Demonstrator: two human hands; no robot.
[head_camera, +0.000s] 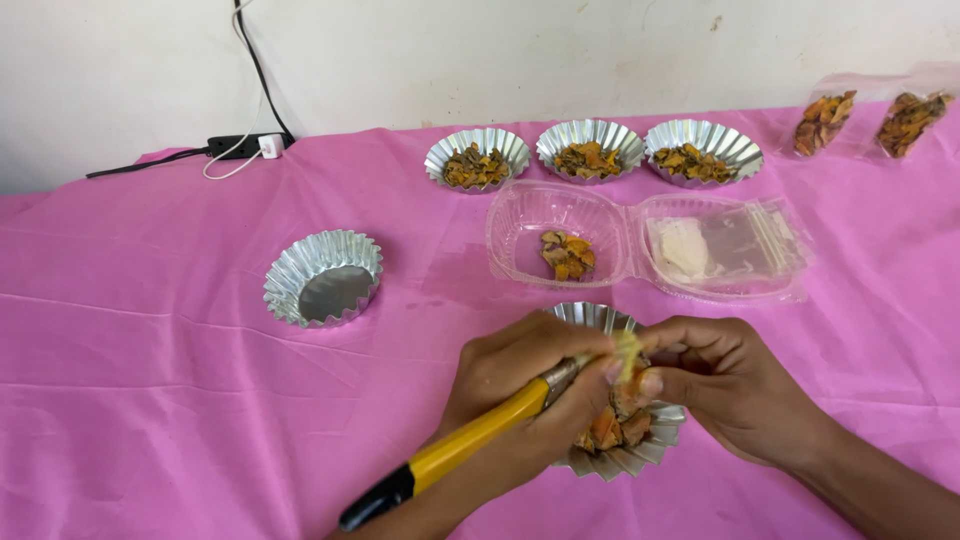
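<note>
Left hand (520, 395) grips brush (455, 450); right hand (725, 385) pinches bristles — over foil cup (625, 455), near counter (150, 400) front edge, left side open.

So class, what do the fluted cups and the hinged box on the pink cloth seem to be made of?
Fluted cups: thin metal foil, seemingly aluminium; shiny, mirror-like, crimped walls.
Hinged box: clear thin plastic; contents show through, with glossy glare.
Pink cloth: probably a thin matte fabric sheet, softly creased.
</note>
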